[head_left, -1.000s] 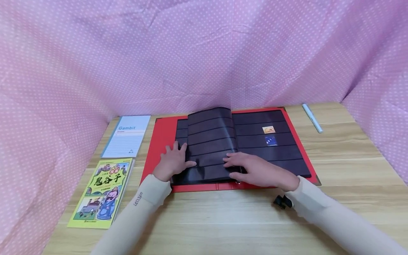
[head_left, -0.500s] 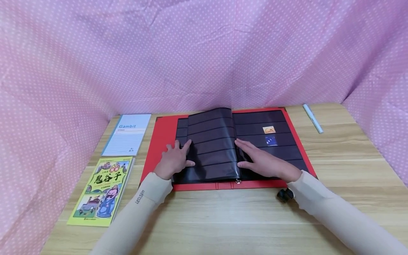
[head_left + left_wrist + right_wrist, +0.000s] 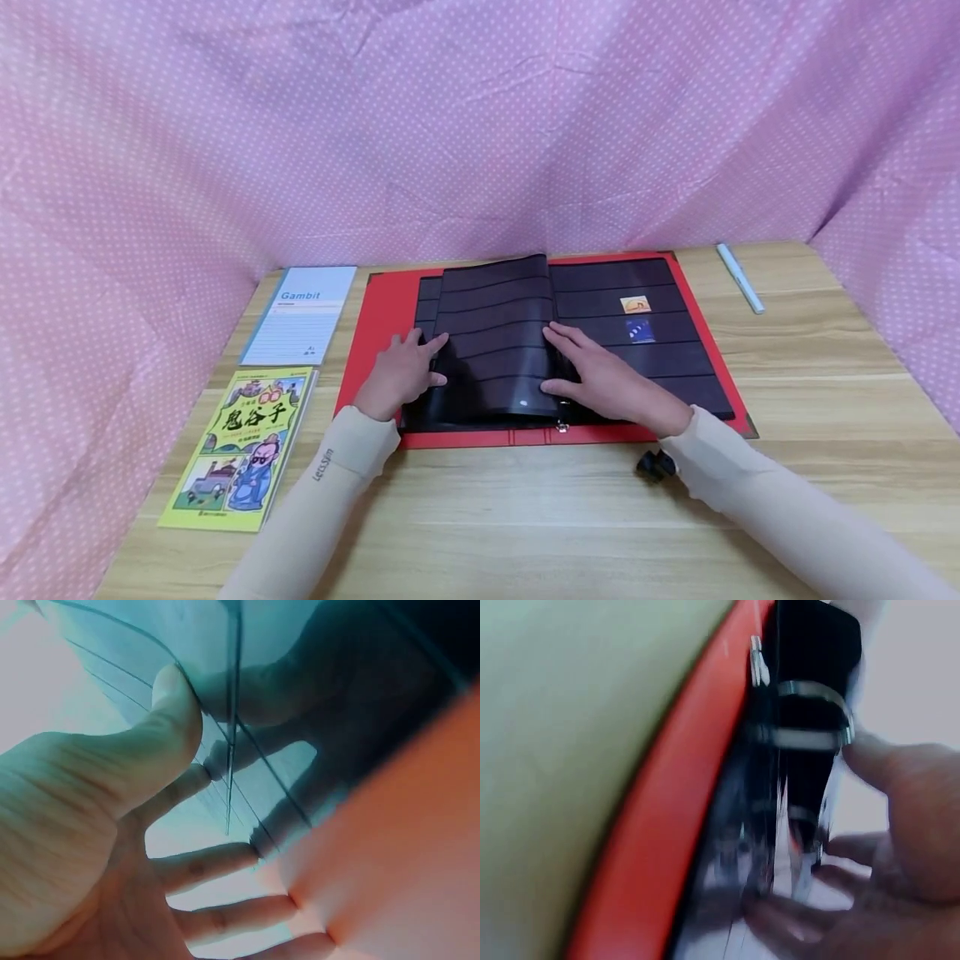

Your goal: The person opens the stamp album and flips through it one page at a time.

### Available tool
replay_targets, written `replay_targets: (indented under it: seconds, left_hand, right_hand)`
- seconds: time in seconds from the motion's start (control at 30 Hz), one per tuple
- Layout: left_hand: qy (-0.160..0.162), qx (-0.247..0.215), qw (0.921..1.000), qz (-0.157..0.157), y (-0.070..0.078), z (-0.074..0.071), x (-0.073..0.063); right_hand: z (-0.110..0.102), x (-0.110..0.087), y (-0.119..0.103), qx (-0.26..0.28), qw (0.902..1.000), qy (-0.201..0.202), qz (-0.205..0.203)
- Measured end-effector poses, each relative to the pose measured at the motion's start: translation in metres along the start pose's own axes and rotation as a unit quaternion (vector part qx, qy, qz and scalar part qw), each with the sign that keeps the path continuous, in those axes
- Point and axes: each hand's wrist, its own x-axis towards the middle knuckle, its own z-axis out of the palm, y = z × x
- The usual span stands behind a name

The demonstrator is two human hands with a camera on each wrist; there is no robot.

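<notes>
A red stamp album lies spread on the table, its black pocket pages striped with strips. The top left page bulges up towards the metal rings at the spine. My left hand rests at that page's outer edge, fingers spread and fairly straight; in the left wrist view its thumb lies against the glossy page. My right hand reaches over the spine, its extended fingertips touching the page by the rings. On the right page sit an orange stamp and a blue stamp.
Left of the album lie a Gambit notebook and, nearer, a yellow comic-style book. A pale blue pen lies at the back right. Pink dotted cloth hangs behind and at both sides of the wooden table.
My right hand moved off the top left page to the spine, then slightly back left onto its inner edge. The page now bulges more near the rings. My left hand shifted slightly left.
</notes>
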Motion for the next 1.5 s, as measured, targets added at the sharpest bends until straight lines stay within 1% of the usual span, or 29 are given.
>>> replay_targets:
  seconds: [0.07,0.17,0.3,0.43,0.5,0.57,0.67,0.8,0.93,1.07,1.17,1.27,1.5]
  left_hand:
    - [0.013,0.001,0.9999,0.008,-0.002,0.000,-0.001]
    - [0.021,-0.007,0.9996,0.017,-0.005,0.001,-0.003]
    - [0.016,-0.023,0.9994,0.018,-0.007,0.000,-0.004]
    - [0.026,-0.028,0.9992,0.014,-0.007,-0.001,-0.003]
    - [0.032,-0.026,0.9991,0.011,-0.006,-0.001,-0.002]
    - [0.034,-0.025,0.9991,0.010,-0.004,-0.001,-0.001]
    - [0.026,-0.033,0.9991,0.006,-0.003,-0.002,-0.001]
    - [0.001,-0.044,0.9990,-0.001,-0.002,-0.003,-0.003]
    - [-0.023,-0.042,0.9988,-0.002,-0.002,-0.001,-0.005]
    - [-0.031,-0.042,0.9986,-0.001,-0.001,0.000,-0.006]
    - [-0.034,-0.042,0.9985,-0.002,-0.001,0.000,-0.006]
    - [-0.039,-0.040,0.9984,-0.002,-0.001,0.000,-0.007]
    - [-0.045,-0.046,0.9979,-0.005,0.001,-0.001,-0.006]
  right_hand:
    - [0.003,0.002,-0.004,-0.012,0.9999,0.009,0.001]
    - [0.005,0.004,-0.009,-0.027,0.9996,0.011,0.002]
    - [0.006,0.005,-0.013,-0.038,0.9993,0.007,0.003]
    - [0.008,0.007,-0.015,-0.044,0.9990,-0.002,0.002]
    - [0.007,0.007,-0.016,-0.041,0.9992,-0.005,0.002]
    - [0.003,0.007,-0.014,-0.025,0.9997,-0.003,0.007]
    - [-0.005,0.004,-0.010,0.004,0.9997,0.006,0.025]
    - [-0.014,-0.010,0.004,0.009,0.9978,0.018,0.063]
    - [-0.022,-0.034,0.026,-0.012,0.9945,0.027,0.101]
    - [-0.035,-0.060,0.047,-0.031,0.9903,0.043,0.128]
    - [-0.043,-0.075,0.062,-0.042,0.9880,0.053,0.139]
    - [-0.048,-0.086,0.073,-0.046,0.9860,0.054,0.151]
    - [-0.054,-0.097,0.087,-0.052,0.9840,0.061,0.159]
